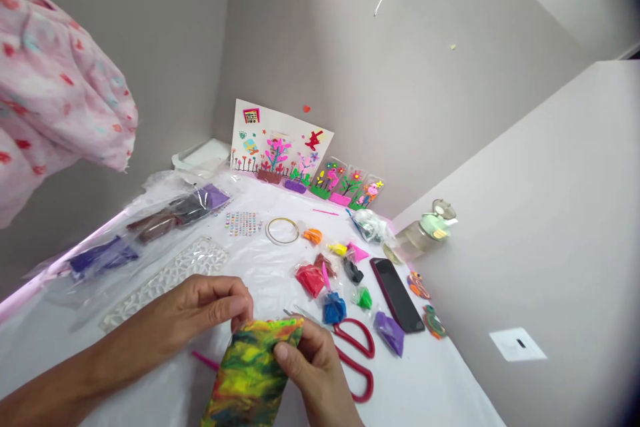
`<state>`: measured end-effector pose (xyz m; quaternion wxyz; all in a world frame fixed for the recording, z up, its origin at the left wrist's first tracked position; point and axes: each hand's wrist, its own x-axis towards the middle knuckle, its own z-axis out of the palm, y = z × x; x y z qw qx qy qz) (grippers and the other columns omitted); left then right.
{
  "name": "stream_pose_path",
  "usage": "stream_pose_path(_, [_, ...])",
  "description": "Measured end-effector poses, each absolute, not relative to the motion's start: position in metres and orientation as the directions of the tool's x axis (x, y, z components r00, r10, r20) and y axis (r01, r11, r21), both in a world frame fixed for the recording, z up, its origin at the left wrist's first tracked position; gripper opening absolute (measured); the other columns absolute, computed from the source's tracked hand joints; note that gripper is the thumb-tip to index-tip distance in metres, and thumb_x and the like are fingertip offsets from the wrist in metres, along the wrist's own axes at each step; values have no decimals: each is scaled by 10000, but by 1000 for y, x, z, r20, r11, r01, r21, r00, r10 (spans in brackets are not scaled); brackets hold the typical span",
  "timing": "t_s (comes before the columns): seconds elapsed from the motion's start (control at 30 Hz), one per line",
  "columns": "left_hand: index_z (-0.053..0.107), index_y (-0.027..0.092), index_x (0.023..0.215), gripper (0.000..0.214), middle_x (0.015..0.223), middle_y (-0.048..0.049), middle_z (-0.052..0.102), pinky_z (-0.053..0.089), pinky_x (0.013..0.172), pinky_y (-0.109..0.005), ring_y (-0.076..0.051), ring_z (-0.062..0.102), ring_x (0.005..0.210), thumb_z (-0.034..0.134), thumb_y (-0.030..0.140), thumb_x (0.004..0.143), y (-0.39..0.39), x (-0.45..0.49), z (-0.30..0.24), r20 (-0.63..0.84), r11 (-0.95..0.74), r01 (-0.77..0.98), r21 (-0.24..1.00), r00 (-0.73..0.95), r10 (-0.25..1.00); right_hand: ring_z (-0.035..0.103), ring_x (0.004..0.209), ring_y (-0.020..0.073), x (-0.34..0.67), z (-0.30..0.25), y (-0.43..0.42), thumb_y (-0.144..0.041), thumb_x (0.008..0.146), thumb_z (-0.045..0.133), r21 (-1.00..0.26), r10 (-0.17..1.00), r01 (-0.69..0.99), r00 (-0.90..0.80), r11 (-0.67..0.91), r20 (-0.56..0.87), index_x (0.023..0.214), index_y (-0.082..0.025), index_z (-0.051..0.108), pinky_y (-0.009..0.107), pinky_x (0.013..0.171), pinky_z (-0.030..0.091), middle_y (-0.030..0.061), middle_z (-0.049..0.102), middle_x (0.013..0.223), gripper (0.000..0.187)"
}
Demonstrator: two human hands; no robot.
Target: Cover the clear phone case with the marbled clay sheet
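Note:
A flat rectangular panel (255, 373), its face covered in marbled clay of yellow, green, orange and dark streaks, is tilted up at the bottom centre. My right hand (320, 367) grips its right edge, the thumb on the face and the fingers behind. At the top left corner, my left hand (210, 307) is closed, its curled thumb and fingertips pinching the edge; the very tips are partly hidden. Red-handled scissors (367, 347) lie just right of the panel, partly behind my right hand. A pink stick tool (205, 360) lies to the left, partly covered by the panel.
Bagged clay lumps, including red (310, 280), blue (334, 308) and purple (389, 332), lie ahead beside a phone (397, 295). Left are a clear patterned sheet (170, 273) and bagged clay (155, 223). Decorated panels (353, 181) lean on the wall; a jar (425, 233) stands right.

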<state>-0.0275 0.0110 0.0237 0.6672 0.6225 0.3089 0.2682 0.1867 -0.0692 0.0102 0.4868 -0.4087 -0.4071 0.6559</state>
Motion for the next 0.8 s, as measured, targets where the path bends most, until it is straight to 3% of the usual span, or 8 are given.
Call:
stream_pose_path(0.2, [661,213,777,341,761,17,626,502,926,-320,-195,587,819,691,538,875,13,-29,18,-125,130,43,991,667,734,693,734,172,187,9,-65,-438,833,813,-929,970,-315,-199,-197,-138,963,-214,813,268,748,528,35,778,839,259])
stream_pose_path(0.43, [640,216,760,282,738,44,554,420,705,-242,-149,489,730,740,462,855,15,-28,13,-171,246,-26,969,645,745,697,724,169,185,13,-67,-423,813,833,-915,964,-333,-209,-228,-164,949,-212,818,262,742,530,33,785,832,251])
stream_pose_path(0.53, [648,227,758,262,750,37,587,418,707,-241,-156,501,748,703,452,881,14,-28,14,-172,270,-66,961,622,764,711,730,177,187,12,-69,-419,811,836,-899,958,-352,-213,-261,-194,1008,-206,816,283,776,543,39,792,850,291])
stream_pose_path(0.67, [667,253,757,290,771,33,606,433,767,-252,-179,548,816,660,500,908,11,-27,18,-110,140,-24,990,490,865,728,780,200,187,12,-68,-417,834,814,-889,954,-359,-204,-283,-221,1057,-189,806,308,805,553,60,800,916,319])
stream_pose_path(0.8, [676,278,786,263,829,35,623,438,826,-242,-174,600,859,613,469,956,7,-22,18,77,-123,81,989,426,901,730,785,196,186,10,-65,-406,833,815,-885,956,-373,-196,-279,-219,1057,-180,804,294,796,551,63,801,916,318])
